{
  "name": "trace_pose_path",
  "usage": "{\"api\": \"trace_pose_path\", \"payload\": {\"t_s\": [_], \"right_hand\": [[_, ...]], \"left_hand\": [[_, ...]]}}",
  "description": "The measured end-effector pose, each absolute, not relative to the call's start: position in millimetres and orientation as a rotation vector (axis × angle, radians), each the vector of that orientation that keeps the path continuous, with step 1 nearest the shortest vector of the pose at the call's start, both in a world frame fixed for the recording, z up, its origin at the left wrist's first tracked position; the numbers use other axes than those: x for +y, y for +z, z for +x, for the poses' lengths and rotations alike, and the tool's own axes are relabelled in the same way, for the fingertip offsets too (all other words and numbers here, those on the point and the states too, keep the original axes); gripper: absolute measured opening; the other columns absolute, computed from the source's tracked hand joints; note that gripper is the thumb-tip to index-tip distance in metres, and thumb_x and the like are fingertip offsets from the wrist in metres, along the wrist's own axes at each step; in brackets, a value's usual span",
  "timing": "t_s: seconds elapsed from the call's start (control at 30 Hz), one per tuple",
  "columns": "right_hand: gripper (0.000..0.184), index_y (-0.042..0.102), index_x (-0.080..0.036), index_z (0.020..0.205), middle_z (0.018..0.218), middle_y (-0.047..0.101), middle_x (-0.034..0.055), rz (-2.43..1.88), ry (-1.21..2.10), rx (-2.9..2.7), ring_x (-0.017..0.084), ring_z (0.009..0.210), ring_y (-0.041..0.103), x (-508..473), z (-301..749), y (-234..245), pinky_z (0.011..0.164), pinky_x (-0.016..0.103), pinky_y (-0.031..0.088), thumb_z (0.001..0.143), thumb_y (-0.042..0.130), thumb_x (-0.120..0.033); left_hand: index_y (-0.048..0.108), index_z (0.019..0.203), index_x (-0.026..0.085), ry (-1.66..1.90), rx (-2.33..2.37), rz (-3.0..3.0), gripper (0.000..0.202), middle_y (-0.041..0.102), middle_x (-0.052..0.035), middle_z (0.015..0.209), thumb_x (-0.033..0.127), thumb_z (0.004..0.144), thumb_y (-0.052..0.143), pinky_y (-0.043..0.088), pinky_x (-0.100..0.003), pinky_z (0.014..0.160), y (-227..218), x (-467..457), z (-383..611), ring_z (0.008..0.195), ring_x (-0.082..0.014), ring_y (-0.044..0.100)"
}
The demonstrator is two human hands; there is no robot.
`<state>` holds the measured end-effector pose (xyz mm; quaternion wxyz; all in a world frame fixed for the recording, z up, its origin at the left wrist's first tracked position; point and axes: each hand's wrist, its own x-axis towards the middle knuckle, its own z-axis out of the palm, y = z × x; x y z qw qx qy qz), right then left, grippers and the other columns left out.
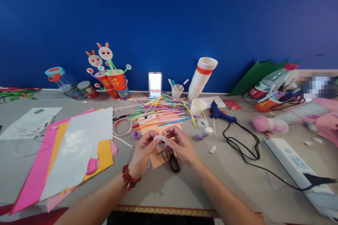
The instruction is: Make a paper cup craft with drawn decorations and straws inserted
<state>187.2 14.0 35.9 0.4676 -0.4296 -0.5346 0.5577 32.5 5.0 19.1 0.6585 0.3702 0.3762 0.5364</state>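
Observation:
My left hand (142,149) and my right hand (179,144) meet over the table's middle, both pinched on a small white paper rabbit face (160,139) with orange-lined ears. A red bead bracelet (129,178) circles my left wrist. Under my hands lie an orange paper sheet (156,161) and black-handled scissors (173,161). A heap of coloured straws (158,110) spreads just beyond.
Pink, yellow and white paper sheets (74,147) lie at left. A blue glue gun (220,112) with a black cord, a tape roll (202,123), a glue bottle (205,133), stacked paper cups (202,77), finished rabbit cups (111,77) and a white power strip (298,168) stand around.

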Motion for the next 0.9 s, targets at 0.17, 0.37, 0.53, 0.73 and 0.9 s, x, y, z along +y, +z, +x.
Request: {"api": "trace_pose_path", "payload": {"t_s": [0.17,0.37,0.53,0.73,0.9], "right_hand": [[0.030,0.055,-0.020,0.076,0.074,0.053,-0.0017,-1.070,1.416,-1.339,0.012,0.062,0.051,15.1,184.1,28.2,0.052,0.023,0.045,0.076,0.071,-0.046],[0.032,0.055,-0.020,0.074,0.071,0.054,-0.0021,-1.044,1.458,-1.251,0.013,0.062,0.052,16.4,184.9,19.2,0.056,0.024,0.047,0.073,0.073,-0.046],[0.029,0.058,-0.020,0.074,0.068,0.056,-0.0022,-1.070,1.452,-1.156,0.013,0.060,0.051,17.7,189.1,18.0,0.055,0.023,0.044,0.073,0.074,-0.044],[0.031,0.057,-0.019,0.072,0.063,0.055,-0.0040,-1.037,1.552,-0.969,0.010,0.054,0.049,18.9,191.5,21.8,0.050,0.021,0.042,0.068,0.079,-0.041],[0.031,0.058,-0.019,0.072,0.059,0.056,-0.0050,-1.037,1.562,-0.905,0.009,0.050,0.050,20.9,195.0,22.0,0.050,0.020,0.042,0.066,0.082,-0.038]], "left_hand": [[0.060,0.078,0.017,1.199,0.828,0.775,0.019,0.061,0.0007,0.080,0.030,0.078,0.074,0.043,-0.023,0.072,20.8,4.6,32.8,0.075,-0.0122,0.054],[0.063,0.086,0.017,1.213,0.830,0.807,0.015,0.064,-0.0006,0.086,0.029,0.081,0.071,0.045,-0.024,0.077,18.0,4.1,32.6,0.080,-0.0127,0.057],[0.063,0.103,0.019,1.248,0.878,0.790,0.026,0.065,-0.0047,0.102,0.031,0.081,0.069,0.046,-0.027,0.078,16.7,5.5,31.2,0.091,-0.0170,0.059],[0.059,0.082,0.017,1.259,0.904,0.833,0.015,0.059,0.0023,0.072,0.030,0.083,0.067,0.042,-0.023,0.069,15.5,11.0,27.2,0.070,-0.0100,0.053],[0.050,0.074,0.018,1.274,0.892,0.810,0.026,0.046,0.0072,0.055,0.036,0.084,0.065,0.035,-0.019,0.053,10.5,12.6,28.5,0.052,-0.0069,0.042]]}}
